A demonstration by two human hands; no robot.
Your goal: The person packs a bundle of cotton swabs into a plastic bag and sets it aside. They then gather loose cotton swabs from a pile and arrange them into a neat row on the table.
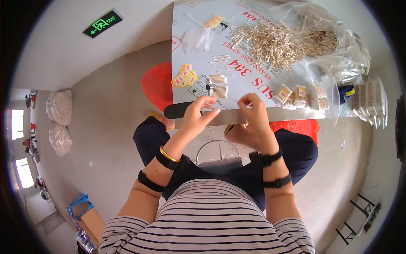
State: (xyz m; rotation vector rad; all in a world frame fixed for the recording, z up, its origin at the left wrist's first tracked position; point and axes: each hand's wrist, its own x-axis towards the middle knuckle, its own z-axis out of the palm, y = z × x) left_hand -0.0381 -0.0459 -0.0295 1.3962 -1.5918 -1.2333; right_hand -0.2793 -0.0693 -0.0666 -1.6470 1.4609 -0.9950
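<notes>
Both hands sit at the near edge of the table (296, 114): the left hand (198, 112) has its fingers curled down on the edge, and the right hand (249, 108) pinches something thin, maybe a few swabs, too small to tell. Little bundles (216, 86) lie just past the fingers and could roll off if bumped. Farther off, right of the hands, the big swab pile (266, 42) spills from a clear bag (334, 46) that hides the rest

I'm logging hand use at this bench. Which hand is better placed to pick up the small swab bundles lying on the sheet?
Probably the left hand: the swab bundles lie on the sheet just beyond its fingertips. The right hand sits farther right and seems to pinch something small.
</notes>
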